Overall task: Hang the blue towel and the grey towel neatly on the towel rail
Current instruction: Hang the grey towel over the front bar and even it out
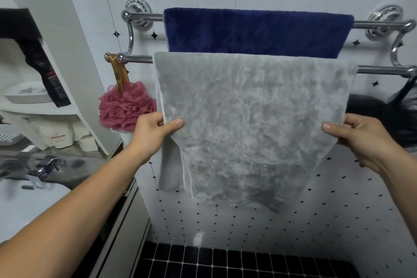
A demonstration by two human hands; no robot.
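The chrome towel rail (pixel 144 17) has two bars on the tiled wall. Over the upper back bar lies the blue towel (pixel 257 31), spread flat. Draped over the lower front bar is the grey towel (pixel 252 124), hanging down in front of the blue one. My left hand (pixel 153 133) pinches the grey towel's left edge, thumb on the front. My right hand (pixel 354 137) grips its right edge at about the same height. The towel's lower part narrows and hangs a little uneven, with a fold showing behind at the lower left.
A pink bath sponge (pixel 126 108) hangs from the left end of the lower bar. A white shelf unit (pixel 67 56) with bottles stands at the left above a sink (pixel 24 201) and tap. A black bag (pixel 397 117) hangs at the right. Dark floor tiles lie below.
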